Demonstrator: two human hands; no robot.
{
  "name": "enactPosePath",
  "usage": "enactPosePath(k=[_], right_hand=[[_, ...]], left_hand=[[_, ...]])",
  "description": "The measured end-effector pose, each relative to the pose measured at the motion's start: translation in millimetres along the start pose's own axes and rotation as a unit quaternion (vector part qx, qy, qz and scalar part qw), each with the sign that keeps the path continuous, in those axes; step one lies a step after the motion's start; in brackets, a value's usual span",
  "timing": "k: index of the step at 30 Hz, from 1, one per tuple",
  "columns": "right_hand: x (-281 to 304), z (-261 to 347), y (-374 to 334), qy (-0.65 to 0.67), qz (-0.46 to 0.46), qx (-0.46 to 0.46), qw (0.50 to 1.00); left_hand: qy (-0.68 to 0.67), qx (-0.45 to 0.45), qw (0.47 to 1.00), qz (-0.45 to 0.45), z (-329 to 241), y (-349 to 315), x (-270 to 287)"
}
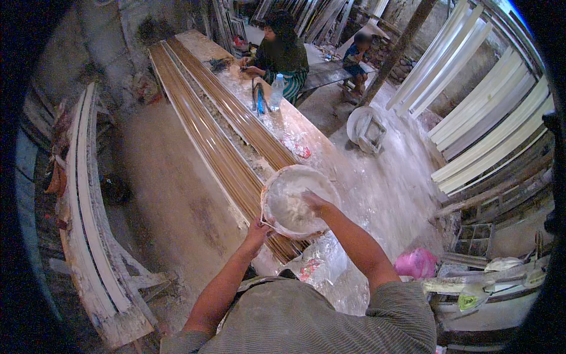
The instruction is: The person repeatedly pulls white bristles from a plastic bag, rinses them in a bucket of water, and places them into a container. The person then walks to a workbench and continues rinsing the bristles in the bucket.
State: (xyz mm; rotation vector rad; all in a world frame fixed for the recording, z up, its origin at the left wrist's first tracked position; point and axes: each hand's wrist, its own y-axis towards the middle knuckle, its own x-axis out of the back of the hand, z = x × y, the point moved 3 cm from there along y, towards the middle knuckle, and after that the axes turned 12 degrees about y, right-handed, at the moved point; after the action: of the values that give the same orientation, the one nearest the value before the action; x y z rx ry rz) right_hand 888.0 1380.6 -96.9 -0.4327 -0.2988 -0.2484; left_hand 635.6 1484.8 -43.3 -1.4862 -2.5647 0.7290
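A round whitish bucket (266, 203) stands over the near end of the long brown ribbed moulds, coated inside and out with pale residue. Inside it lies a wet white plaster-like mix (289, 206). My left hand (257, 233) is closed on the bucket's near left edge, by a thin white piece that may be its handle. Over the far right rim, my right hand (316, 203) reaches into the bucket at the mix; its fingers are partly hidden there. The brown ribbed moulds (203, 133) run side by side away from me along the table.
A person (286, 53) sits at the table's far side near a clear plastic bottle (276, 91); a small child (356, 56) sits farther back. Long white strips (477, 118) hang at right. A white-covered bench (88, 224) stands left. A pink plastic bag (415, 263) lies right.
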Motion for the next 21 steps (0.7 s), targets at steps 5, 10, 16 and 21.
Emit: enactPosePath(k=[5,10,16,21], right_hand=[[-3.5,30.4,5.5,-0.242,-0.136,0.083,0.957],[-9.0,34.6,24.6,-0.332,-0.002,0.061,0.941],[12.3,37.1,33.3,-0.398,0.087,0.109,0.907],[23.9,37.7,37.0,-0.402,0.187,-0.032,0.896]], left_hand=[[-0.011,0.001,1.000,-0.006,0.5,1.2,-2.1],[-0.026,-0.021,0.999,0.013,-2.7,-2.0,-1.1],[-0.020,-0.022,1.000,-0.010,-8.9,-8.1,-2.6],[0.045,-0.009,0.999,0.002,-10.7,-4.8,-2.5]])
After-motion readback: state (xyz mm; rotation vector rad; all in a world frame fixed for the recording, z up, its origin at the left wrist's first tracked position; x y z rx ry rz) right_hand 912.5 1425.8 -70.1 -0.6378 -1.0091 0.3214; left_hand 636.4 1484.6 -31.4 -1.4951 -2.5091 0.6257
